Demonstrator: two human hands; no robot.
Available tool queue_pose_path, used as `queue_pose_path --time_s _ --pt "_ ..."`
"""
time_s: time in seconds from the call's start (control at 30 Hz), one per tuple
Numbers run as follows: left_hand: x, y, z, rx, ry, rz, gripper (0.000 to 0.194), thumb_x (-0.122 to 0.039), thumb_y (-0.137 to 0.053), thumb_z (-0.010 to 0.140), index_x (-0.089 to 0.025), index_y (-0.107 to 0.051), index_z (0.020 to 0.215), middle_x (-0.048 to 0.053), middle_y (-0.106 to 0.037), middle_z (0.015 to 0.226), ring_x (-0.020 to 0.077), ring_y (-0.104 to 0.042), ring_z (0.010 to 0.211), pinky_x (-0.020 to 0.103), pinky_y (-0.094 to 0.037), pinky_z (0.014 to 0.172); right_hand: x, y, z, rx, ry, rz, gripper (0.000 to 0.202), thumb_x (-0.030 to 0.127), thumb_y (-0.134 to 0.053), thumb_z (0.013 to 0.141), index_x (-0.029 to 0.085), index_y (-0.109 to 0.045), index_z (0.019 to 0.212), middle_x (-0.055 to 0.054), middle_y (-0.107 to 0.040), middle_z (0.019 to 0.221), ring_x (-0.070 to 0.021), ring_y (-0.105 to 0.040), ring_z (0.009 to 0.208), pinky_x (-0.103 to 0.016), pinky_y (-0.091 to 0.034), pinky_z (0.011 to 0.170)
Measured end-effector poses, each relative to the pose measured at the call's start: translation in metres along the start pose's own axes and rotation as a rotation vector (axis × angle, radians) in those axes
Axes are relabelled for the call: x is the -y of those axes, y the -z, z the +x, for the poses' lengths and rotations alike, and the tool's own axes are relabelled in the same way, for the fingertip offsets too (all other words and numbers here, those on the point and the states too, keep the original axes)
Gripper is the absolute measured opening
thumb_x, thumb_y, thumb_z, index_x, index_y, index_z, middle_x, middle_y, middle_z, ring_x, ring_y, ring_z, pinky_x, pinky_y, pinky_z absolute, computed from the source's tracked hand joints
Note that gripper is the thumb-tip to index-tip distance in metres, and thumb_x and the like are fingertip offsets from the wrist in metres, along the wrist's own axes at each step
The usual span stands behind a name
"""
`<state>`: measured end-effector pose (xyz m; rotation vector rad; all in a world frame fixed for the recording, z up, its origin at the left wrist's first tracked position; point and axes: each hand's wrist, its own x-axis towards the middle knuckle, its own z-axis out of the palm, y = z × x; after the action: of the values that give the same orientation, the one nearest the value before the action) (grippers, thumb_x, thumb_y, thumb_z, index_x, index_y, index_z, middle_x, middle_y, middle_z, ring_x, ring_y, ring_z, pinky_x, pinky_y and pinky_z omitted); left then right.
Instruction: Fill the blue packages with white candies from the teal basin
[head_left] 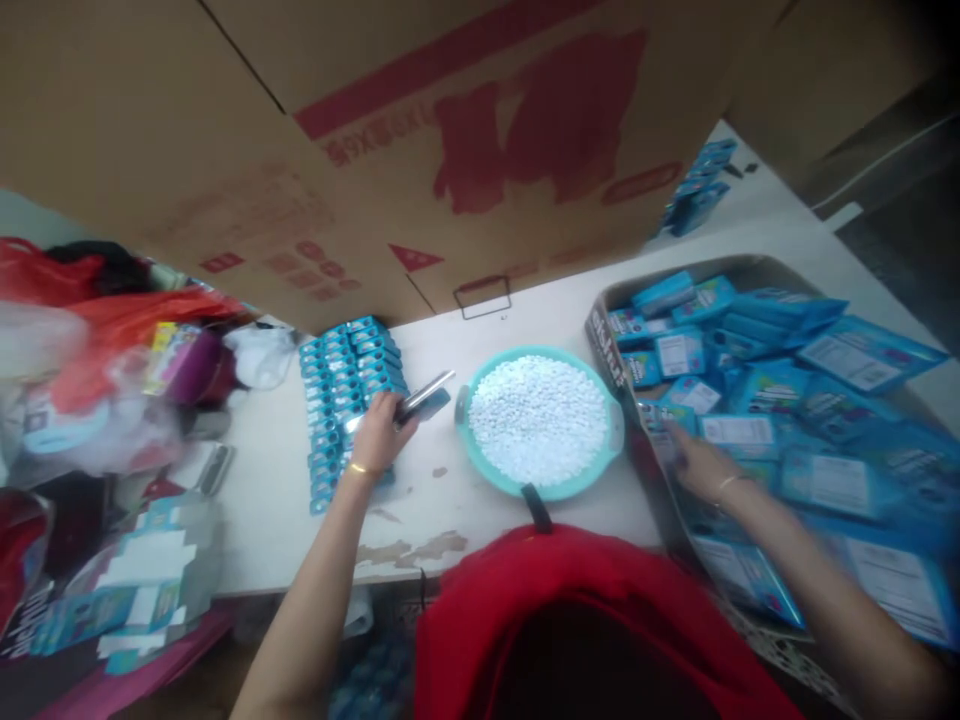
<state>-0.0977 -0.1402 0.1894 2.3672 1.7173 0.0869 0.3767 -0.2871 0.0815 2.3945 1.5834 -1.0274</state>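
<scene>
My left hand point(382, 435) is closed around a thin, shiny silver-and-dark flat packet point(427, 397), its end pointing toward the bowl. Just beyond that hand, small blue boxes point(330, 400) stand in tight rows on the table. A pale turquoise bowl point(541, 492) full of small white pellets point(540, 418) sits between my hands. My right hand point(705, 465) reaches into an open carton point(607, 335) of blue boxes and packs. Its fingertips are at a small blue box point(667, 415) near the carton's left wall. Blur hides whether they grip it.
A big brown cardboard box point(420, 150) stands along the back of the white table point(262, 520). Bags point(97, 430) and flattened blue-and-white cartons point(150, 575) crowd the left. More blue packs point(701, 185) lie at the back right. A wire-like rectangle point(484, 300) shows at the big box's base.
</scene>
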Motion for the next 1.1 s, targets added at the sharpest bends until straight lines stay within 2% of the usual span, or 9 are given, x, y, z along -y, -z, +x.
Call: queue_pose_path --time_s 0.07,0.2,0.33,0.43,0.53,0.67,0.73,0.93,1.1 --pt "0.033 -0.021 0.003 0.132 0.088 0.085 0.028 -0.035 -0.055 0.082 -0.019 -0.053 0.105 0.008 -0.056 0.101 0.0204 -0.058 0.087 0.03 -0.047 0.076 -0.002 -0.013 0.007 0.039 -0.016 -0.114 0.074 0.027 -0.061 0.074 0.02 -0.034 0.142 -0.021 -0.063 0.098 -0.0349 -0.064 0.08 -0.045 -0.046 0.072" --pt "0.074 -0.056 0.014 0.314 0.179 0.182 0.028 -0.034 -0.052 0.085 -0.018 -0.055 0.108 0.01 -0.056 0.112 0.0204 -0.061 0.086 0.028 -0.047 0.073 0.005 -0.024 0.022 -0.114 -0.039 -0.25 0.065 0.042 -0.057 0.078 0.019 -0.041 0.137 -0.028 -0.055 0.11 -0.0398 -0.063 0.088 -0.047 -0.045 0.068" --pt "0.093 -0.066 0.023 0.296 0.248 0.206 0.031 -0.033 -0.048 0.087 -0.018 -0.054 0.112 0.013 -0.054 0.12 0.0234 -0.062 0.092 0.029 -0.047 0.073 0.01 -0.018 0.04 -0.144 -0.079 -0.323 0.064 0.05 -0.056 0.077 0.015 -0.047 0.13 -0.027 -0.058 0.103 -0.0416 -0.061 0.092 -0.049 -0.045 0.069" --pt "0.091 -0.062 0.02 0.194 0.272 0.163 0.044 -0.044 -0.048 0.086 -0.017 -0.05 0.12 0.015 -0.052 0.124 0.0278 -0.059 0.102 0.033 -0.048 0.076 0.013 -0.009 0.042 -0.179 -0.088 -0.296 0.066 0.049 -0.055 0.076 0.013 -0.043 0.131 -0.025 -0.059 0.106 -0.0423 -0.057 0.1 -0.05 -0.045 0.073" --pt "0.066 -0.056 0.004 0.137 0.167 -0.017 0.04 -0.044 -0.041 0.09 -0.018 -0.053 0.118 0.011 -0.06 0.113 0.025 -0.06 0.1 0.033 -0.047 0.082 0.01 0.009 0.032 -0.338 -0.125 -0.051 0.073 0.045 -0.055 0.075 0.013 -0.034 0.137 -0.022 -0.059 0.112 -0.0386 -0.056 0.101 -0.048 -0.045 0.077" --pt "0.001 -0.061 -0.03 0.369 -0.034 -0.196 0.032 -0.037 -0.045 0.089 -0.021 -0.056 0.115 0.007 -0.064 0.098 0.0207 -0.062 0.086 0.032 -0.048 0.078 0.006 0.036 0.002 -0.673 -0.115 0.509 0.07 0.037 -0.06 0.069 0.017 -0.037 0.132 -0.015 -0.058 0.115 -0.0291 -0.059 0.098 -0.042 -0.047 0.085" --pt "-0.039 -0.074 -0.043 0.49 -0.064 -0.163 0.025 -0.032 -0.047 0.088 -0.021 -0.058 0.108 0.008 -0.063 0.097 0.0229 -0.061 0.088 0.034 -0.048 0.077 0.012 0.044 -0.017 -0.723 -0.085 0.766 0.066 0.037 -0.067 0.064 0.02 -0.044 0.124 -0.009 -0.062 0.106 -0.0251 -0.06 0.093 -0.04 -0.048 0.085" --pt "-0.133 -0.141 -0.033 0.518 0.035 -0.144 0.02 -0.023 -0.041 0.09 -0.016 -0.057 0.099 0.015 -0.058 0.105 0.0269 -0.06 0.096 0.037 -0.048 0.078 0.068 0.027 -0.068 -0.28 0.018 1.214 0.05 0.039 -0.076 0.063 0.024 -0.056 0.107 -0.002 -0.068 0.096 -0.0209 -0.064 0.087 -0.04 -0.052 0.083" --pt "-0.152 -0.168 -0.014 0.464 0.038 -0.271 0.021 -0.026 -0.043 0.091 -0.017 -0.056 0.104 0.012 -0.061 0.107 0.0228 -0.061 0.097 0.034 -0.047 0.083 0.093 -0.008 -0.082 -0.192 0.121 1.19 0.045 0.034 -0.077 0.065 0.025 -0.057 0.105 0.0 -0.067 0.095 -0.0206 -0.061 0.092 -0.038 -0.049 0.09"
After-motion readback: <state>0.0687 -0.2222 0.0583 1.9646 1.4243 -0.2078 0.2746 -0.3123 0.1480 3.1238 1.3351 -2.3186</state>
